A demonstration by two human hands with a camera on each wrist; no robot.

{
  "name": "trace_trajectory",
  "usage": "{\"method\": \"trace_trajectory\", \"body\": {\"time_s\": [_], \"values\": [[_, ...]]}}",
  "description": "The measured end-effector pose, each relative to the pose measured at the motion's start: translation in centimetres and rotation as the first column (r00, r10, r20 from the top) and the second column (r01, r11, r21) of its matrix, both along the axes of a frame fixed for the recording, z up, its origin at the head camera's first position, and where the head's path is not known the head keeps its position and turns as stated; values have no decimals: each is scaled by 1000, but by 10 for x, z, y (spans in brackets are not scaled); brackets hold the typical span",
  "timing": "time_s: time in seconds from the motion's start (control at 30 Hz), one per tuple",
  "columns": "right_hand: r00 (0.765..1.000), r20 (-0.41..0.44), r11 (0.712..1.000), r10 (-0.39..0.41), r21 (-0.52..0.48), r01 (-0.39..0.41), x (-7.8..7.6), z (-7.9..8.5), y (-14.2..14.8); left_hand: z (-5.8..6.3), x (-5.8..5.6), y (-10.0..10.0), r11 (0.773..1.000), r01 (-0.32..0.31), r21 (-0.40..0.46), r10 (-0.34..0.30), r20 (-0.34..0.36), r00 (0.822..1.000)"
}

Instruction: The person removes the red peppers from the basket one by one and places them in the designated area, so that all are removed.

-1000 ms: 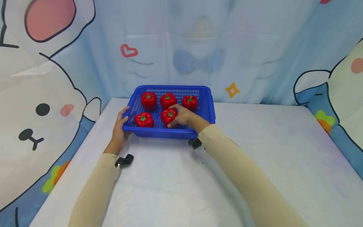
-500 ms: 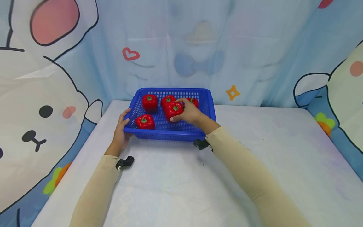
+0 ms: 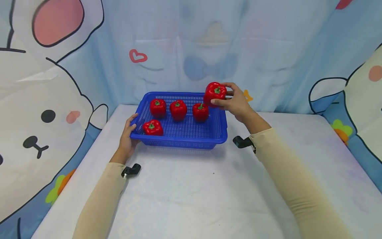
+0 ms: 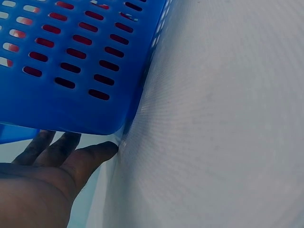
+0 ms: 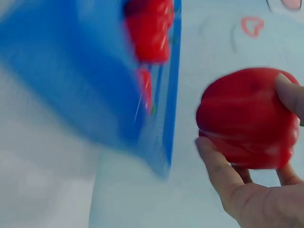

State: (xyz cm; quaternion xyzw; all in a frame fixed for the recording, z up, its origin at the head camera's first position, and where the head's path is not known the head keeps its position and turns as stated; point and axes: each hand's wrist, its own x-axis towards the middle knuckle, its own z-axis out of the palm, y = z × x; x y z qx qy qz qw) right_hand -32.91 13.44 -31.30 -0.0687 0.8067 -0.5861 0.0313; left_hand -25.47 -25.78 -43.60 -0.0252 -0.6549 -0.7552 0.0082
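Observation:
A red bell pepper [image 3: 215,94] with a green stem is in my right hand [image 3: 237,103], raised above the right end of the blue basket [image 3: 179,142]. In the right wrist view, thumb and fingers grip the lifted bell pepper [image 5: 249,118] from its sides. At the basket's left front corner my left hand [image 3: 126,141] holds the edge. The left wrist view has the left hand [image 4: 52,180] against the slotted basket wall [image 4: 71,104], its fingertips partly hidden behind it. Inside the basket sit several more red peppers: a back row [image 3: 178,110] and one at front left [image 3: 153,127].
The basket stands near the back of a white-covered table [image 3: 179,192]. A blue cartoon-print curtain [image 3: 262,53] hangs close behind it. Each forearm wears a small black wrist camera [image 3: 131,170].
My right hand has lifted the front-middle bell pepper out of the basket and carried it up and to the right. My left hand has stayed at the basket's corner.

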Motion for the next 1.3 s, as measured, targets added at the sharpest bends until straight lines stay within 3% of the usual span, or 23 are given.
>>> {"method": "trace_trajectory", "body": {"time_s": [0.13,0.3,0.5,0.67,0.83,1.07,1.3], "values": [[990,-52,991,-133,-3,133,-7,-9,28,1,2,0,1000,-5,-8,5,3,1000],[952,-62,954,-299,4,299,-17,-31,57,0,1,0,1000,-6,-15,6,1,1000],[923,5,921,-385,73,384,-28,-70,74,-3,0,-3,1000,-14,-13,14,1,1000],[910,72,907,-409,141,396,-32,-94,79,-4,-1,-4,1000,-8,1,8,4,1000],[908,77,900,-412,188,392,-34,-104,79,-3,-2,-3,1000,-2,7,2,-1,1000],[922,62,895,-382,272,352,-37,-103,79,0,-3,-3,1000,-9,-2,9,-2,1000],[949,119,901,-293,367,232,-42,-96,92,-1,-3,-2,1000,-9,2,9,-2,1000]]}}
